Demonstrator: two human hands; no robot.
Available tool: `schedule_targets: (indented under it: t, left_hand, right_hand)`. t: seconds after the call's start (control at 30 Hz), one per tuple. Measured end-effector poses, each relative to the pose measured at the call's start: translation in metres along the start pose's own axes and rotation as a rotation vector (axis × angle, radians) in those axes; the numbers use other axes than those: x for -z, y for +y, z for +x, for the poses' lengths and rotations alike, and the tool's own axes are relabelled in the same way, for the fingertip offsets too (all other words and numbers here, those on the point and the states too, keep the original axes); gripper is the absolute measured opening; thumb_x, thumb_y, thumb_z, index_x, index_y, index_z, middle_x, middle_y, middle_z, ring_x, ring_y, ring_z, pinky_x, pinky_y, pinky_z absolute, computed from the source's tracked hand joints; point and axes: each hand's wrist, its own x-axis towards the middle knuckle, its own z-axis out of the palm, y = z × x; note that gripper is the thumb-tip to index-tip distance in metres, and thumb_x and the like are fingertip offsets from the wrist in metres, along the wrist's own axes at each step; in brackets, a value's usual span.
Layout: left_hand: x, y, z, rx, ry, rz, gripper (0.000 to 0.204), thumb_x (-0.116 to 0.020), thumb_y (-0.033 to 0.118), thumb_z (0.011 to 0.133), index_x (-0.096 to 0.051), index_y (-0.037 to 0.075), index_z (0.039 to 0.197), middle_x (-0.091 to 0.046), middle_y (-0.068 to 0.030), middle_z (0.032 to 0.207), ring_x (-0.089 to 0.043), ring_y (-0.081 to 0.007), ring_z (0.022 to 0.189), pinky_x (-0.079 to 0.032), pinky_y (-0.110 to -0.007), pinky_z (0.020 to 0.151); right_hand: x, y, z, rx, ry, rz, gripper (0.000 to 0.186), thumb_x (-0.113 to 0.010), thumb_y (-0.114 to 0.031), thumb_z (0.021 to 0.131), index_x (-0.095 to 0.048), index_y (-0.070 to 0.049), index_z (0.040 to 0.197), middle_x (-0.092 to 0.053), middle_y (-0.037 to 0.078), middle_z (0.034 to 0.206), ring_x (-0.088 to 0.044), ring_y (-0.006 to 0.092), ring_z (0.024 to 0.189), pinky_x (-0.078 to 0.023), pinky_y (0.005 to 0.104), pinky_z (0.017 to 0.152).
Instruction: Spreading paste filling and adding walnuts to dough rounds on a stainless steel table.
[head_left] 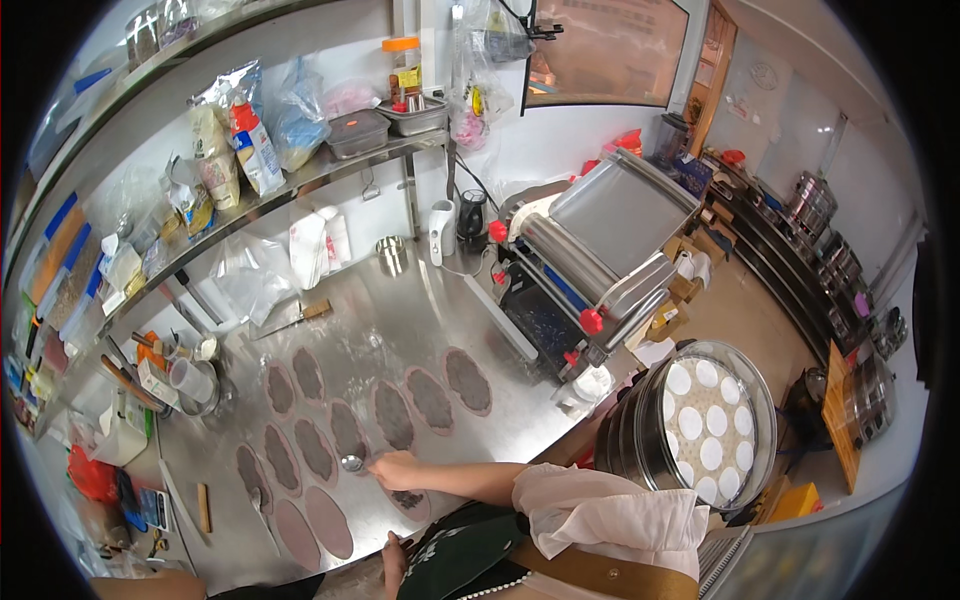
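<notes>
My right hand [396, 469] is closed round the handle of a metal spoon [352, 463], its bowl low over the end of an oval dough sheet [348, 430] coated with dark grey paste. Under my right wrist lies another pinkish oval with a dark clump of paste [408, 500]. Several more coated ovals [430, 400] spread over the steel table, and two plain ones [329, 523] lie near its front edge. Close to my dark green apron, my left hand [393, 565] shows partly, fingers curled; what it holds is hidden. A second spoon [264, 515] rests beside the left ovals.
A dough sheeter [590, 250] with red knobs stands at the back right. Right of me is a steamer pot [640, 430] with white discs on top. A wooden-handled scraper [300, 316] lies behind the ovals. Containers and bags fill the shelf [290, 185] over the table.
</notes>
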Motion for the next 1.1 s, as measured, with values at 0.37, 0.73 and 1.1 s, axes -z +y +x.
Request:
schedule_targets:
  t: [0.37,0.73,1.1]
  left_hand:
    - [-0.025,-0.007,-0.017,-0.090,0.017,-0.078,0.064,-0.042,0.053,0.093,-0.051,-0.006,0.116,-0.060,-0.0179,0.103,-0.061,-0.0253,0.085,-0.050,-0.036,0.062]
    - [-0.032,0.010,-0.029,0.092,0.173,-0.077,0.060,-0.048,0.049,0.092,-0.047,-0.006,0.118,-0.060,-0.0150,0.103,-0.063,-0.0230,0.075,-0.050,-0.033,0.057]
    - [-0.032,0.019,-0.038,0.146,0.128,-0.042,0.067,-0.045,0.053,0.091,-0.041,-0.005,0.125,-0.055,-0.0202,0.116,-0.062,-0.0302,0.095,-0.050,-0.039,0.072]
  right_hand:
    - [-0.029,0.012,-0.017,-0.241,-0.120,-0.012,0.010,-0.059,-0.018,0.069,-0.063,-0.010,0.067,-0.062,0.017,0.068,-0.060,0.0370,0.063,-0.045,0.0500,0.058]
    - [-0.050,0.016,0.000,-0.291,0.095,0.024,0.027,-0.058,-0.021,0.083,-0.068,-0.012,0.106,-0.063,0.018,0.071,-0.063,0.0359,0.066,-0.050,0.0455,0.063]
    - [-0.050,0.024,0.021,-0.283,0.033,0.012,0.028,-0.057,-0.020,0.084,-0.066,-0.013,0.109,-0.065,0.018,0.076,-0.063,0.0348,0.071,-0.051,0.0428,0.066]
